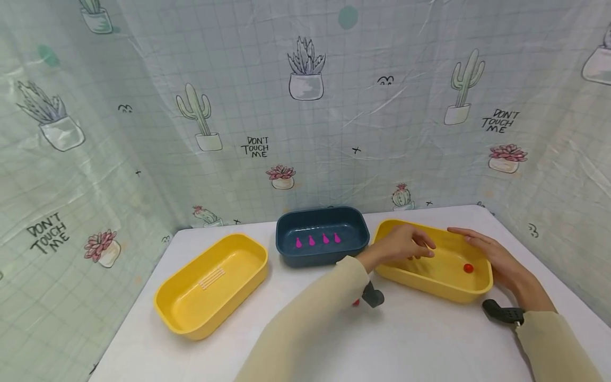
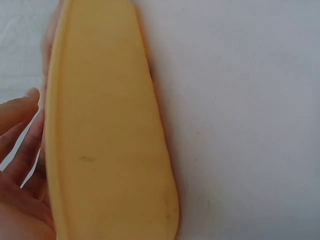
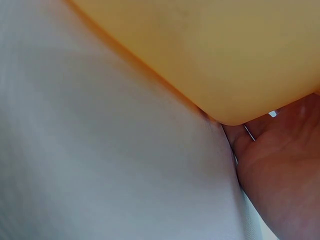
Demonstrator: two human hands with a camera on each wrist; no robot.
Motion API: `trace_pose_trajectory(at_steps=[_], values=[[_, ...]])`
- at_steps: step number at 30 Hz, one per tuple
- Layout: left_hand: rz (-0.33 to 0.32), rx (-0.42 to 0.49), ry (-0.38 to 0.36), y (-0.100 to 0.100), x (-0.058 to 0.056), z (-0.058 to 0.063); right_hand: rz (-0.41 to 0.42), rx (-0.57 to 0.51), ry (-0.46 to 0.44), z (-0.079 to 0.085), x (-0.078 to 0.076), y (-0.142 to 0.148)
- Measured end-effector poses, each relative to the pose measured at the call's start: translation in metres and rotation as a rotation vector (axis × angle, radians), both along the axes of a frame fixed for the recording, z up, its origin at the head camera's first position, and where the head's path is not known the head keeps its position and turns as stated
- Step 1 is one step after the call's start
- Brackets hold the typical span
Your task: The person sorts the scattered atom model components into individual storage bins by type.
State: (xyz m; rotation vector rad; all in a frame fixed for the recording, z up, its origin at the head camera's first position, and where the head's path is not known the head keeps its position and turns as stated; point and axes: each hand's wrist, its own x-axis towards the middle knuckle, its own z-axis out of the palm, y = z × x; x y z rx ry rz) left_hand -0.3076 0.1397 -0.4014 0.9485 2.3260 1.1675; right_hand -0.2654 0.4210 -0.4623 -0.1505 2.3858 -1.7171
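Note:
A yellow tray (image 1: 429, 286) stands at the right of the table with a small round red object (image 1: 469, 268) near its right end. My left hand (image 1: 406, 241) reaches over this tray's left part, its fingers loosely bent, with nothing visible between them. In the left wrist view, the fingers (image 2: 20, 112) show past the tray's rim, and the tray wall hides part of the hand. My right hand (image 1: 498, 260) lies along the tray's right end, fingers extended at the rim. From the right wrist view, the palm (image 3: 280, 155) is close against the tray's outer corner.
A dark blue tray (image 1: 315, 260) at the back holds several small magenta pin-shaped pieces (image 1: 312, 240). To the left, another yellow tray (image 1: 248, 246) contains several thin pale sticks (image 1: 211, 278). Beside the left sleeve, a partly hidden red object (image 1: 356, 302) shows. A patterned curtain (image 1: 334, 132) surrounds the table.

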Motion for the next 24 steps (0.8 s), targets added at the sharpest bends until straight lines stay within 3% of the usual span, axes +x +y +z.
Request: trace_pose_trajectory(at_steps=[6,12,24], values=[[0.009,0.09,-0.016,-0.011,0.001,0.004,-0.003,0.021,-0.01,-0.001,-0.002,0.003],[0.019,0.202,0.013,-0.032,0.004,0.001,0.004,0.014,0.004,-0.004,-0.002,0.001],[0.02,0.339,-0.003,-0.089,0.023,-0.006,0.011,-0.013,0.012,-0.002,-0.002,-0.001]])
